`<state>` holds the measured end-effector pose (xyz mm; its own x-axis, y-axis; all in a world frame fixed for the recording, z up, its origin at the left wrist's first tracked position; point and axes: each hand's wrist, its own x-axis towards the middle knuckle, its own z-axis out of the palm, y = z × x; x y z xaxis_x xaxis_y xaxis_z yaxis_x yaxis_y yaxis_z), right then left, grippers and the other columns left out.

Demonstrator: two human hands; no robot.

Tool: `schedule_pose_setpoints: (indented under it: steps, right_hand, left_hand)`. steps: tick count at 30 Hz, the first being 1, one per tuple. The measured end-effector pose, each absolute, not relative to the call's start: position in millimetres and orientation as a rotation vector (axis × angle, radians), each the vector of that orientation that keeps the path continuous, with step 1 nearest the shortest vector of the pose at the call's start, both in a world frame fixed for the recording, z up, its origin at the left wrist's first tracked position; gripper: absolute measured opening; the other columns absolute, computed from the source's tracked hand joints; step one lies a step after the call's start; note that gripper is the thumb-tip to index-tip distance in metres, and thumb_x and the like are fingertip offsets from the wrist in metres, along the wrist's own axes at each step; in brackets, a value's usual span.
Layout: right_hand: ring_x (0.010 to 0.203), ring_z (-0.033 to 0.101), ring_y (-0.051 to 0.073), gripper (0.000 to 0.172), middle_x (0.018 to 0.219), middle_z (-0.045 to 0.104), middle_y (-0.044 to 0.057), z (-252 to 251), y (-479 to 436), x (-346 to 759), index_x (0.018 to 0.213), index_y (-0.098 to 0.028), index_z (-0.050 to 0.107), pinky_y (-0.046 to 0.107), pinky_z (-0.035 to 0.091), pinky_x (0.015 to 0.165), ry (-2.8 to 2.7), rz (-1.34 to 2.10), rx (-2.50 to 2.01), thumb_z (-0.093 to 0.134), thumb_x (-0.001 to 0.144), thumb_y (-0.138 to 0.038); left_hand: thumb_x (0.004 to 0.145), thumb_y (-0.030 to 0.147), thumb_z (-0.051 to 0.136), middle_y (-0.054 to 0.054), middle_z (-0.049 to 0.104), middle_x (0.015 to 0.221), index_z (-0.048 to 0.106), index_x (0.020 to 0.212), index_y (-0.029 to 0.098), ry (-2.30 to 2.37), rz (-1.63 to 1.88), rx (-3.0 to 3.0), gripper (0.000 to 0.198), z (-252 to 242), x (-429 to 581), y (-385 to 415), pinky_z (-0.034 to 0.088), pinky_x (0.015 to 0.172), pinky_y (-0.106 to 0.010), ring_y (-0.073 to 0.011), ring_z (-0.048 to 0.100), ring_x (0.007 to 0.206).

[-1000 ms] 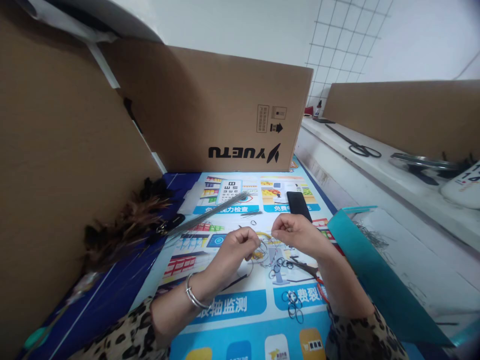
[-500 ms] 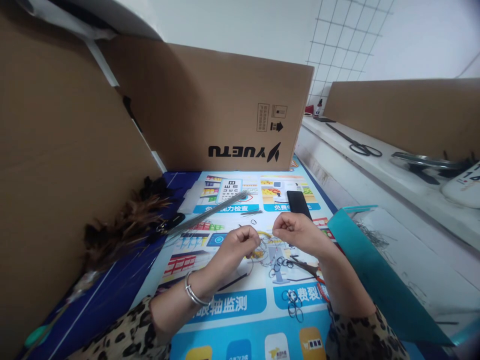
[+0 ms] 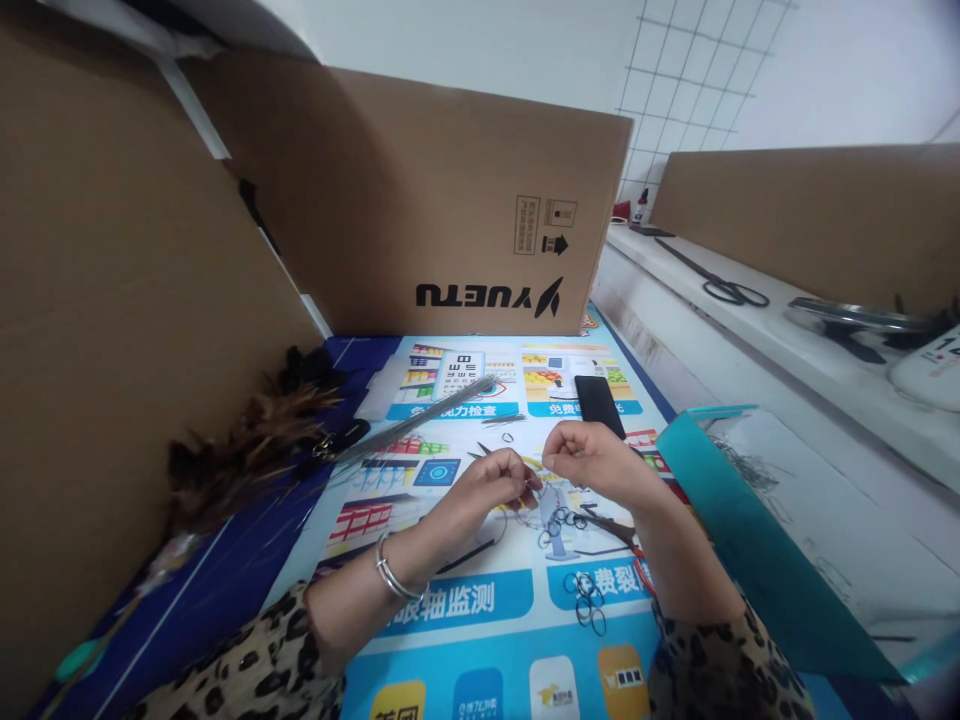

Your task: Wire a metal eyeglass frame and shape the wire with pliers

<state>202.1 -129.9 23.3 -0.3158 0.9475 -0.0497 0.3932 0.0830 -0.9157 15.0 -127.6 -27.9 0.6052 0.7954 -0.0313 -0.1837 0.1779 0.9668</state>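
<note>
the left hand (image 3: 486,490) pinches a thin strand (image 3: 523,519), which trails just beside it. the right hand (image 3: 594,462) is curled nearby; whether it grips anything, i cannot tell. black rings (image 3: 587,592) lie nearer the body than the right hand.

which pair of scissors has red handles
The scissors on the printed sheet, near the right hand; the other scissors, on the white ledge, have dark handles.
</note>
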Motion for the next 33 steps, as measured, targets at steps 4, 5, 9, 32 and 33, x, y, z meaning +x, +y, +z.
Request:
schedule_pose_setpoints:
  steps: [4, 5, 9, 32, 33]
  right_hand:
    - [0.046, 0.039, 0.006, 0.007, 0.050, 0.044, -0.006, 25, -130, 201, 0.070, -0.016, 0.055, 0.019, 0.031, 0.043, -1.766, 1.205, -1.355, 0.057, 0.074, -0.022]
    - [0.046, 0.039, 0.006, 0.007, 0.050, 0.043, -0.006, 25, -130, 201, 0.070, -0.016, 0.055, 0.019, 0.030, 0.043, -1.763, 1.203, -1.362, 0.057, 0.074, -0.022]
    - [0.045, 0.038, 0.006, 0.007, 0.050, 0.043, -0.007, 23, -130, 202, 0.070, -0.016, 0.055, 0.019, 0.029, 0.042, -1.758, 1.215, -1.360, 0.057, 0.074, -0.021]
    - [0.041, 0.041, 0.006, 0.008, 0.047, 0.045, -0.007, 13, -123, 202, 0.070, -0.016, 0.057, 0.018, 0.031, 0.039, -1.683, 1.349, -1.325, 0.060, 0.073, -0.023]
    - [0.041, 0.041, 0.005, 0.009, 0.047, 0.045, -0.007, 12, -123, 202, 0.071, -0.016, 0.057, 0.018, 0.031, 0.039, -1.673, 1.357, -1.320, 0.060, 0.072, -0.023]
  left_hand:
    - [0.080, 0.019, 0.051, -0.004, 0.060, 0.086, 0.049, 0.084, 0.017, 0.595, 0.753, 1.200, 0.005, -29, 16, -128, 0.040, 0.063, -0.026, -0.0137, 0.057, 0.071]
    - [0.080, 0.019, 0.052, -0.003, 0.059, 0.084, 0.050, 0.088, 0.017, 0.587, 0.753, 1.200, 0.009, -29, 16, -128, 0.040, 0.063, -0.026, -0.0133, 0.057, 0.070]
    - [0.079, 0.022, 0.057, 0.000, 0.054, 0.076, 0.053, 0.099, 0.018, 0.593, 0.730, 1.197, 0.021, -30, 18, -127, 0.040, 0.062, -0.025, -0.0110, 0.052, 0.065]
    - [0.079, 0.026, 0.058, -0.004, 0.059, 0.081, 0.063, 0.077, 0.013, 0.714, 0.731, 1.495, 0.014, -29, 17, -125, 0.040, 0.072, -0.025, -0.0139, 0.052, 0.077]
    - [0.078, 0.027, 0.059, -0.004, 0.059, 0.079, 0.063, 0.077, 0.013, 0.720, 0.725, 1.489, 0.015, -29, 17, -125, 0.040, 0.070, -0.025, -0.0134, 0.052, 0.074]
